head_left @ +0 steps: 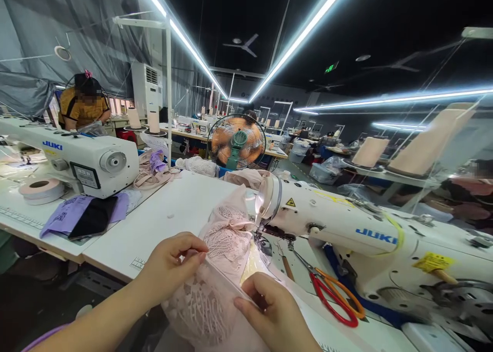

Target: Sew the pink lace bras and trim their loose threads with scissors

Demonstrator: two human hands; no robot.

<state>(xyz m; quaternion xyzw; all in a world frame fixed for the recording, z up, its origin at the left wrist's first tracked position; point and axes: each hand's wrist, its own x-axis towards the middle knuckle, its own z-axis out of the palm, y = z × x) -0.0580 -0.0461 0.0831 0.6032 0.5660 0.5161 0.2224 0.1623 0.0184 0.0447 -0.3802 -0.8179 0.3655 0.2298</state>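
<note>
A pale pink lace bra (230, 241) lies partly on the white table, one cup by the sewing machine's needle area and the other hanging toward me. My left hand (173, 262) pinches its edge between thumb and fingertips. Lower and to the right, my right hand (271, 308) pinches the same edge, so a strip stretches between both hands. The white sewing machine (331, 223) stands just beyond on the right, its lamp lit over the needle. Scissors (331, 295) with red and orange handles lie beside my right hand, near a thin tool with a brown handle (287, 267).
A second sewing machine (73, 154) stands at left, with a tape roll (41, 190) and a black phone-like slab (93, 217) on purple paper before it. A fan (238, 142) is ahead. Thread cones (370, 151) stand at right. A co-worker in yellow (84, 108) sits far left.
</note>
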